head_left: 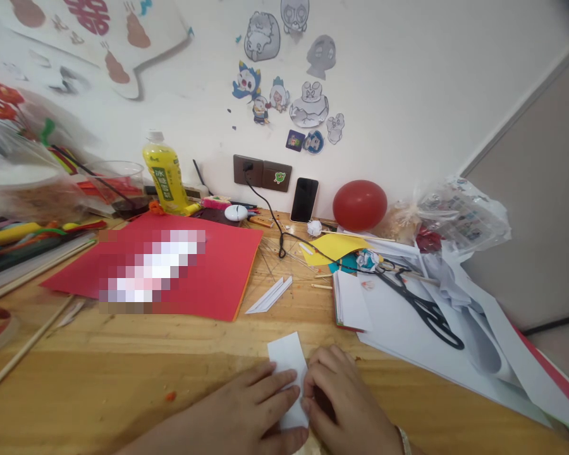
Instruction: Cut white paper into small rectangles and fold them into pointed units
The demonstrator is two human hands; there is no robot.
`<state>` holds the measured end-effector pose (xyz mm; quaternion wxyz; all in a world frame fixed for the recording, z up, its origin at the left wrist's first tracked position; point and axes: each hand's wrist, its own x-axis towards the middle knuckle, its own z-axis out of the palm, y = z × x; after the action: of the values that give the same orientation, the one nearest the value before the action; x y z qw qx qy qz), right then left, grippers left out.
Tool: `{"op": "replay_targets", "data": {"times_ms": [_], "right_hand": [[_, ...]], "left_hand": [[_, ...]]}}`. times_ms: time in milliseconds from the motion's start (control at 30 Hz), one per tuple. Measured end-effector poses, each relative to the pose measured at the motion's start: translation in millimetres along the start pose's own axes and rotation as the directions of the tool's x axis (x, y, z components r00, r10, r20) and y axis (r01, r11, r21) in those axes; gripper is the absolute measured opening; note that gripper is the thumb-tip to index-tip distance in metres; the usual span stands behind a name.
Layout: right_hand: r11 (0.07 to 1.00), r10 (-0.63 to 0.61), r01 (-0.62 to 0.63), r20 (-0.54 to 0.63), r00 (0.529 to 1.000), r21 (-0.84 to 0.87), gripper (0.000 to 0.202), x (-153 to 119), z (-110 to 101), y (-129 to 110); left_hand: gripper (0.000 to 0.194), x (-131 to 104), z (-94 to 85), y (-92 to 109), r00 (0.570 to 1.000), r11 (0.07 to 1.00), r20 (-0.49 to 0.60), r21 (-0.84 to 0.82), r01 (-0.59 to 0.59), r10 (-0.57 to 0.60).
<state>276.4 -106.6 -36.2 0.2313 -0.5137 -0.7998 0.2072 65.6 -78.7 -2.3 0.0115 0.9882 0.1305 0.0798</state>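
A small white paper rectangle [287, 351] lies on the wooden table in front of me. My left hand [260, 407] rests across it, fingers spread and pressing the sheet down. At the paper's right edge, my right hand [339, 398] has its thumb and index finger pinched together with the edge between them. The other fingers of that hand are curled. Part of the sheet is hidden under my left fingers. Just beyond it lie folded white paper strips [270, 295] with slanted ends.
Red paper sheets [222, 278] lie at the left, partly pixelated. Scissors [422, 309] rest on white sheets [393, 335] at the right, near a small paper stack [348, 300]. Behind stand a yellow drink bottle [165, 174], a phone [305, 200] and a red balloon [359, 206].
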Motion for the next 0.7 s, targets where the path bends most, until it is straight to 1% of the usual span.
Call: {"op": "replay_targets", "data": {"times_ms": [100,133,267,400,500,600,633,700], "right_hand": [[1.000,-0.013,0.013,0.003,1.000,0.003,0.017,0.1,-0.7,-0.9],[1.000,-0.014,0.014,0.004,1.000,0.004,0.017,0.2,-0.9,-1.2],[1.000,-0.007,0.007,0.013,1.000,-0.014,0.018,-0.4,-0.4,-1.8],[1.000,0.020,-0.020,0.013,1.000,-0.012,0.020,-1.1,0.6,-2.8],[0.997,0.071,-0.071,0.027,0.997,-0.003,0.020,0.3,-1.8,-4.1],[0.993,0.119,-0.120,0.065,0.991,0.017,0.016,3.0,-7.1,-2.8],[0.992,0.124,-0.125,0.065,0.990,0.022,0.015,3.9,-8.8,-0.9],[0.992,0.123,-0.123,0.028,0.992,0.017,0.013,5.2,-11.4,4.9]], "left_hand": [[0.030,0.1,4.3,0.7,1.000,1.000,-0.014,0.005,0.015,-0.015],[0.030,0.2,3.7,0.2,1.000,1.000,-0.014,0.006,0.001,0.000],[0.028,0.6,-6.7,-4.2,1.000,1.000,-0.012,-0.018,-0.023,0.022],[0.033,1.5,-13.1,-6.1,0.999,0.998,0.002,-0.045,-0.047,0.047],[0.035,3.0,-12.1,-4.1,1.000,1.000,0.023,-0.024,-0.019,0.020],[0.037,3.8,-10.9,-2.9,0.999,1.000,0.034,-0.002,-0.001,0.001],[0.037,3.4,-10.4,-2.9,0.999,1.000,0.032,0.007,-0.007,0.006],[0.037,1.9,-8.3,-3.0,0.999,0.999,0.028,0.034,-0.020,0.019]]}}
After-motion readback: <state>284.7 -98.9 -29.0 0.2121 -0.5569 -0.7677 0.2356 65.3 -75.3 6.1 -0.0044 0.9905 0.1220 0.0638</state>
